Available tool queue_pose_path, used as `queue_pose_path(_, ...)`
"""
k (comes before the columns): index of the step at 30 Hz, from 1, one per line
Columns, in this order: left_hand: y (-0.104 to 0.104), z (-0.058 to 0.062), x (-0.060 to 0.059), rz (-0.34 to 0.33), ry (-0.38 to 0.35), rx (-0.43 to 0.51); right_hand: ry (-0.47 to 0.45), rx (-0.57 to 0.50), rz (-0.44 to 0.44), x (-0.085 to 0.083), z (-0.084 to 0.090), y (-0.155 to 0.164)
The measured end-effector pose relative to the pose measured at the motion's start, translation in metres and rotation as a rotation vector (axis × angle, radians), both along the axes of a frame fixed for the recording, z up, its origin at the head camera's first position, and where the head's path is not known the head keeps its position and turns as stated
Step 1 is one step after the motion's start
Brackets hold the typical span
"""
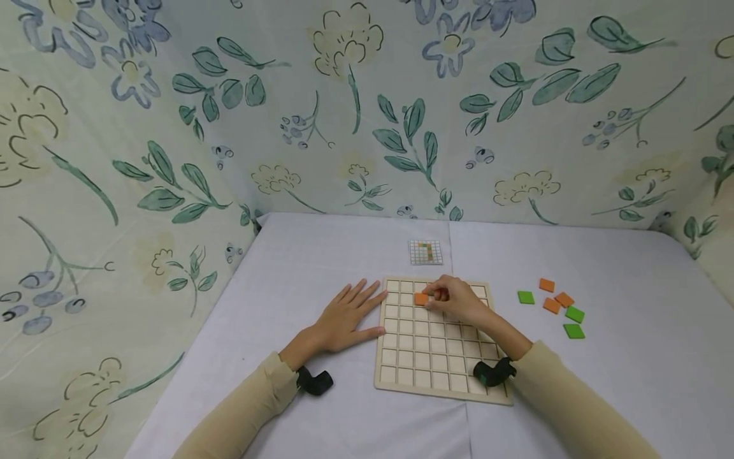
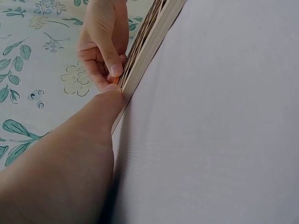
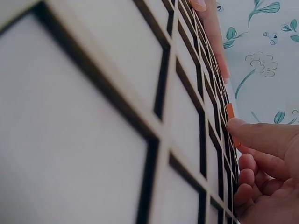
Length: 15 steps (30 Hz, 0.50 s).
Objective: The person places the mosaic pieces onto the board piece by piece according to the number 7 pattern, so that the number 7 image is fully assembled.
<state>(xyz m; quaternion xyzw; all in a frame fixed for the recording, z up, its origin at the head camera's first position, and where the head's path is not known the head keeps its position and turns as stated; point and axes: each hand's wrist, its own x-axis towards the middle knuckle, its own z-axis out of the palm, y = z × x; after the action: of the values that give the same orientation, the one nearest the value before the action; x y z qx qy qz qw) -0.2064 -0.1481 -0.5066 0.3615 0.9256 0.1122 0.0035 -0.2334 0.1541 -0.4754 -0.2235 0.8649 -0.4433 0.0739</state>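
Note:
A wooden grid board [image 1: 430, 363] lies on the white table. My right hand [image 1: 440, 297] pinches an orange tile [image 1: 421, 298] and holds it down at a cell in the board's second row from the far edge. The tile's edge [image 3: 230, 111] shows past the right hand's thumb [image 3: 261, 137] in the right wrist view. My left hand [image 1: 361, 309] lies flat on the table, its straight fingers against the board's left edge [image 2: 145, 51]. From the left wrist view, the right hand [image 2: 100, 42] is seen at the board's far side.
Loose tiles lie right of the board: orange ones [image 1: 552, 306] and green ones [image 1: 573, 331], with one green tile [image 1: 525, 297] nearest the board. A small pattern card [image 1: 425, 252] sits beyond the board. Floral cloth walls [image 1: 367, 115] close in the table on three sides.

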Motion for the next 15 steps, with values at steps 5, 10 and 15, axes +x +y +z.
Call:
queue_pose_path(5,-0.0003,0.001,0.0008,0.0,-0.009,-0.004,0.012,0.006,-0.009,-0.0006,-0.0024,-0.0011)
queue_pose_path(10,-0.0004,0.0009,0.0008,-0.003,-0.012,-0.002,0.019,0.014,-0.007,-0.001,-0.0021,-0.001)
queue_pose_path(15,0.0001,-0.0004,0.0003,0.001,-0.016,-0.003,0.008,0.008,-0.004,-0.0008,-0.0004,-0.0007)
